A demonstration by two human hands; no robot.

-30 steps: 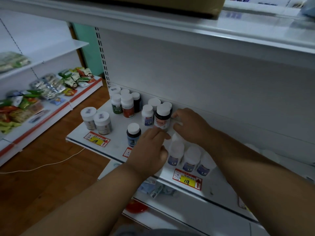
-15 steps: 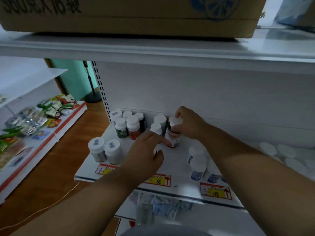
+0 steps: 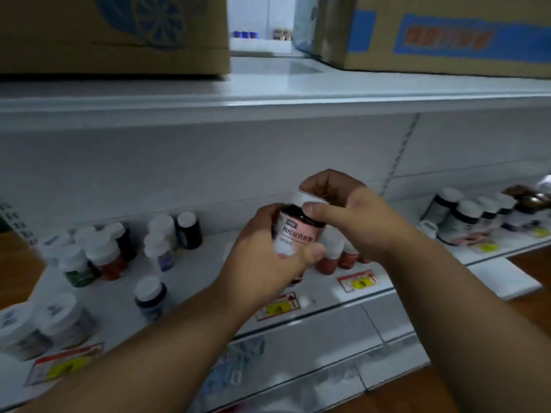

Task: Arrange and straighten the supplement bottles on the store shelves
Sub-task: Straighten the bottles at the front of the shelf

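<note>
I have the pink-labelled bottle [image 3: 299,234] lifted clear of the shelf [image 3: 208,263], held above its front half between both hands. My left hand [image 3: 262,263] wraps the body, thumb across the lower label; my right hand [image 3: 343,210] pinches the white cap [image 3: 310,199] with curled fingers. The risk I see is the cap: if it is loose, a twist could open it and spill. Setting down is tight too, since the red bottles [image 3: 331,257] stand just behind my hands, and a careless knuckle could topple them.
</note>
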